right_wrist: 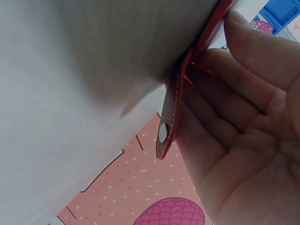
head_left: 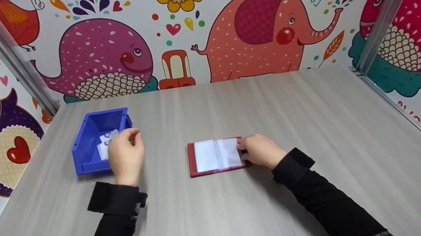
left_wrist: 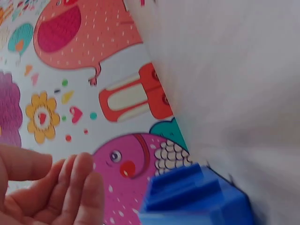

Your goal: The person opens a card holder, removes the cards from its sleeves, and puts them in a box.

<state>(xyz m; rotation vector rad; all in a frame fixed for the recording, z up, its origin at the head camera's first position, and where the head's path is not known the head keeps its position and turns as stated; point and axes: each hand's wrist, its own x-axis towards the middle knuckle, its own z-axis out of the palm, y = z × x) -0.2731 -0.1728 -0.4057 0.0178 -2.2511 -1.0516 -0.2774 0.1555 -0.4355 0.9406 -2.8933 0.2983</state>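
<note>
A small red card holder (head_left: 192,160) lies spread on the table, its clear sleeves (head_left: 217,154) facing up. At its right edge, my right hand (head_left: 262,150) holds the cover with thumb and fingers. In the right wrist view, a red strap (right_wrist: 169,117) with a metal snap sticks out along the fingers (right_wrist: 201,136). My left hand (head_left: 127,155) is raised over the right front corner of a blue bin (head_left: 84,156), fingers loosely bent and thumb apart from them. Nothing shows in it in the left wrist view. Small printed white cards (head_left: 103,148) lie inside the bin, partly hidden by that hand.
The grey wood-grain table (head_left: 194,223) runs back to a wall (head_left: 178,25) printed with cartoon animals. Metal posts (head_left: 7,53) stand at the back corners. The blue bin is at the back left, the card holder near the middle.
</note>
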